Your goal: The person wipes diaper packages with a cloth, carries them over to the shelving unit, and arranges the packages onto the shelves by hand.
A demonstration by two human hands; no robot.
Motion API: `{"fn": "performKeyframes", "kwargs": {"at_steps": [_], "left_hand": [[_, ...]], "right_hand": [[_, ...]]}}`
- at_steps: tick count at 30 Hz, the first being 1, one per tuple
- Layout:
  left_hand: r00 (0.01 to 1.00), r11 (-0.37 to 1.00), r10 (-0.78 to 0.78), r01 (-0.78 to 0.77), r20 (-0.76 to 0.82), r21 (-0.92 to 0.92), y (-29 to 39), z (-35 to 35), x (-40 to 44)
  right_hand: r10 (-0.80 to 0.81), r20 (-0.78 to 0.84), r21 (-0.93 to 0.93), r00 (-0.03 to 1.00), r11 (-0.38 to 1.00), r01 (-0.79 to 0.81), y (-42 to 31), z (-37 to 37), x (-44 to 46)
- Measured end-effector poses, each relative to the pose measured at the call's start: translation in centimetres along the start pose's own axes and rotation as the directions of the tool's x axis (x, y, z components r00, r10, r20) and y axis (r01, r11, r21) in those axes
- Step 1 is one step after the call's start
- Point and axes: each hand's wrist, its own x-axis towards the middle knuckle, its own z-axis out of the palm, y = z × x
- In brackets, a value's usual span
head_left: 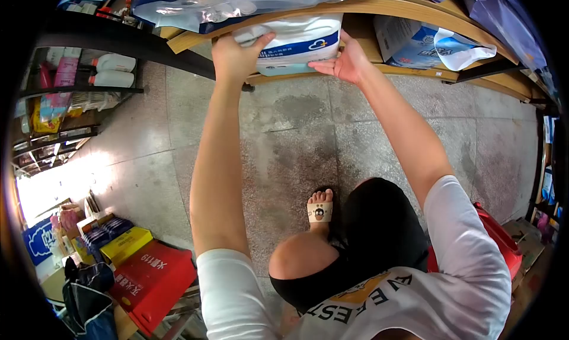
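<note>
A white and blue plastic-wrapped package (296, 41) lies at a wooden shelf, below the upper board. My left hand (237, 57) grips its left side, with the thumb over the front. At the package's right end, my right hand (344, 60) is against the side and lower edge, fingers spread and palm turned up. Both hands touch the package, which sits between them. Its back part is hidden under the upper board (379, 5).
A blue package (415, 41) is on the same shelf to the right. Shelves with bottles (112, 70) stand at the left. A red box (154, 281) is at the lower left, and a red container (498, 239) lies behind my right arm.
</note>
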Motion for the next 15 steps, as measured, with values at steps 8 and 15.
{"fn": "performKeyframes", "kwargs": {"at_steps": [8,15], "left_hand": [[0.96,0.95,0.276,-0.265,0.048,-0.164,-3.8,1.5,5.8],[0.982,0.998,0.067,-0.062,-0.178,0.031,-1.4,0.4,0.3]], "right_hand": [[-0.091,-0.035,-0.082,0.995,0.993,0.088,-1.0,0.4,1.8],[-0.175,-0.193,-0.61,0.965,0.792,0.021,-0.3,-17.1,-3.8]]}}
